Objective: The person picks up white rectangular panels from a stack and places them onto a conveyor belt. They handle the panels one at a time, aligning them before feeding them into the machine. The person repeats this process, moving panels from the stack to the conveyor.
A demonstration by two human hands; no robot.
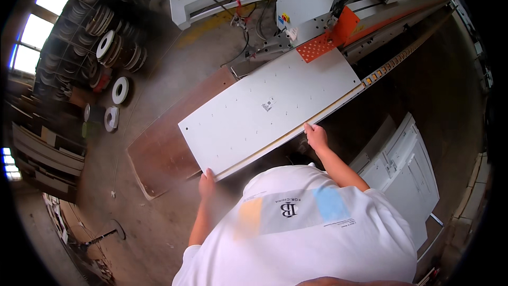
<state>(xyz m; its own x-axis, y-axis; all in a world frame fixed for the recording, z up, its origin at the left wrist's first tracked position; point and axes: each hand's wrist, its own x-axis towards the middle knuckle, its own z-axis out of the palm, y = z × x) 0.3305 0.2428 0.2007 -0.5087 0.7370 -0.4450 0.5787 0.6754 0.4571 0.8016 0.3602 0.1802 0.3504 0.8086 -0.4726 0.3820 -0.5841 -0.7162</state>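
Note:
A long white drilled panel [254, 107] with small holes and a printed label lies slantwise in front of me. Its far right end reaches the long grey machine, beneath an orange perforated guard [320, 46]. My left hand [207, 184] grips the near left corner, with fingertips showing at the edge. Further right, my right hand [316, 136] is closed on the panel's near long edge, where a yellowish strip runs along the side. The undersides of both grips are hidden. Under the panel's left part spreads a brown board surface [169, 140].
The machine's rail with a chain-like track [391, 63] runs to the far right. White panels [405, 172] lean to my right. Racks of band rolls [87, 26] stand at left, with loose white rolls [120, 90] near them. Cables [244, 26] hang near the grey frame ahead.

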